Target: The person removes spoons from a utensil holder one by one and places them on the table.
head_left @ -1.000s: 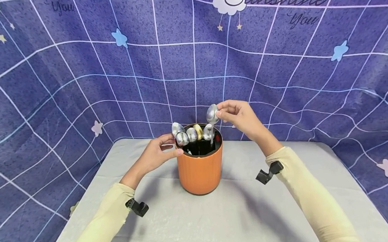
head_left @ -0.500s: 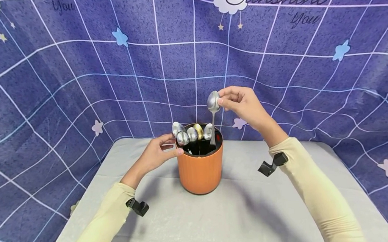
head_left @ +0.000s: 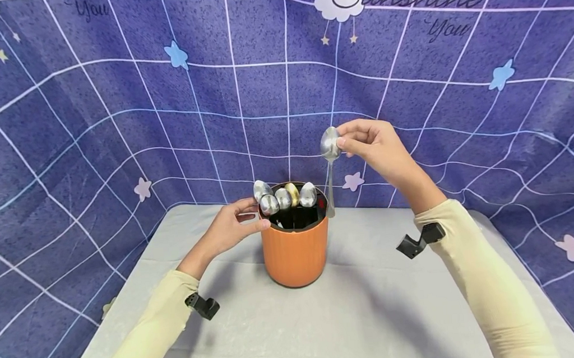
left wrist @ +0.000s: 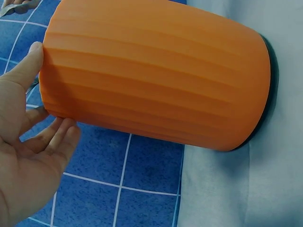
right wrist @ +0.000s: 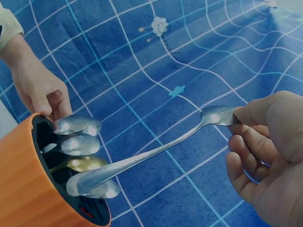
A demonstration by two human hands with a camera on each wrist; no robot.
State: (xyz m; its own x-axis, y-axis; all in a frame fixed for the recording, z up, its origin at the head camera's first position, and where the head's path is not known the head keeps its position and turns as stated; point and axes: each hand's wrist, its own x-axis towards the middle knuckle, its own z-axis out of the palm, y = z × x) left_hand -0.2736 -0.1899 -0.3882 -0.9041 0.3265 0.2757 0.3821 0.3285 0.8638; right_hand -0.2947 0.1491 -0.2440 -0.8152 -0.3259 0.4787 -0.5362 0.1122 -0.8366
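An orange ribbed utensil holder (head_left: 297, 257) with a dark inside stands upright on the table. Several silver spoons (head_left: 308, 194) and a gold-coloured spoon (head_left: 293, 195) stand in it, bowls up. My left hand (head_left: 230, 227) holds the holder's left rim, thumb in front and fingers behind; the left wrist view shows this hand (left wrist: 33, 137) against the orange wall (left wrist: 156, 71). My right hand (head_left: 372, 144) pinches a silver spoon (head_left: 330, 144) by its bowl. That spoon (right wrist: 156, 151) hangs handle down, its handle end beside the holder's right rim in the head view.
A table with a pale cloth (head_left: 289, 336) carries the holder. Behind and beside it hangs a purple-blue curtain (head_left: 260, 91) with a grid of lines, stars and clouds. Each sleeve bears a black wrist camera (head_left: 203, 306).
My right hand has lifted the silver spoon up and to the right, drawing its handle out of the holder. The left hand and the holder have stayed in place.
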